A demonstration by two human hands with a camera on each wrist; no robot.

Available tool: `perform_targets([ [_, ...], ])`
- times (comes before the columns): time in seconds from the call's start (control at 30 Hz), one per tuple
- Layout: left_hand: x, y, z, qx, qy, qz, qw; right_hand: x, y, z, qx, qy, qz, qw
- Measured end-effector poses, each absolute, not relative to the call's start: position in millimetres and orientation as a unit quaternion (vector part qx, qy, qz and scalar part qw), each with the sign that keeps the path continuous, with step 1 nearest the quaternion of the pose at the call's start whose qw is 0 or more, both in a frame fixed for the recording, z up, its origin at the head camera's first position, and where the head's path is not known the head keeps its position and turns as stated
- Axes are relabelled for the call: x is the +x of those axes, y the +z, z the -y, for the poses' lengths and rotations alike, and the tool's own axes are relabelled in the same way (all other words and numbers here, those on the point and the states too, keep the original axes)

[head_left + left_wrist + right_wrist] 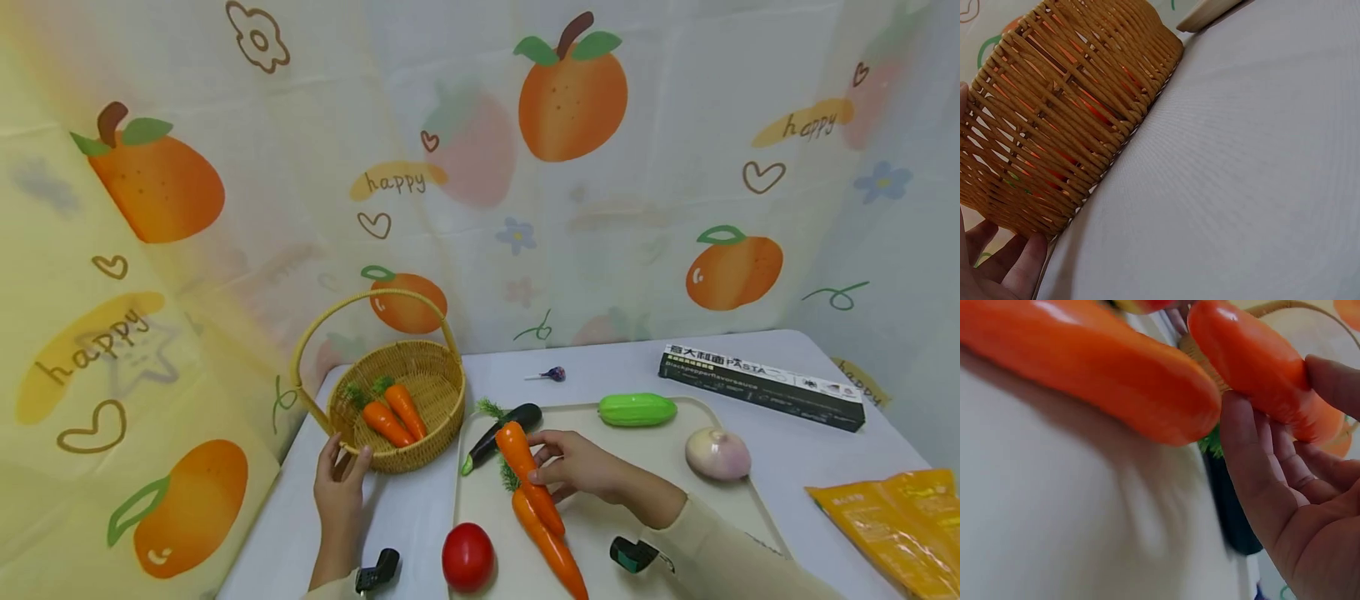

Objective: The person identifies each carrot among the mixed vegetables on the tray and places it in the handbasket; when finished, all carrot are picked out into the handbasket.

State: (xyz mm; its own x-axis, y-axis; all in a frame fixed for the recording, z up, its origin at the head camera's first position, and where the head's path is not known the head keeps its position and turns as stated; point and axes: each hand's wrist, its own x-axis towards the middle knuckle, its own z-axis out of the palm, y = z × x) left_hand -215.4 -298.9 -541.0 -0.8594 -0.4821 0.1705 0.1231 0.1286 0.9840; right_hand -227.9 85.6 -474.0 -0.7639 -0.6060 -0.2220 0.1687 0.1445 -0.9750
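My right hand (581,468) holds an orange carrot (516,450) between thumb and fingers, over the pale tray (478,496). A second carrot (551,546) lies below it on the tray; the held one overlaps it in the head view. At the left, my left hand (341,483) grips the near side of a wicker basket (442,446) with an arched handle. In the left wrist view its fingers (1025,265) sit low against the weave. Two carrots (386,423) with green tops lie inside the basket. Beside the held carrot is a dark eggplant (525,416).
A red tomato (468,557) sits at the tray's near left. A green cucumber-like vegetable (637,409) and a purple-white onion (717,454) are on its far and right sides. Beyond lie a lollipop (555,374), a black pasta box (761,387) and an orange packet (900,525).
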Motion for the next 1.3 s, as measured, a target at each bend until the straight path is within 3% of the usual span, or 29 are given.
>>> perform_targets([
  [0.27, -217, -539, 298, 0.121, -0.645, 0.719, 0.231, -260, -459, -47, -0.189, -0.607, -0.717, 0.285],
  [0.93, -216, -543, 301, 0.13, -0.654, 0.71, 0.228, -328, -426, 43, -0.155, -0.574, -0.756, 0.273],
  [1.3, -215, -540, 298, 0.123, -0.658, 0.706, 0.233, -346, -412, 65, -0.148, -0.532, -0.804, 0.22],
])
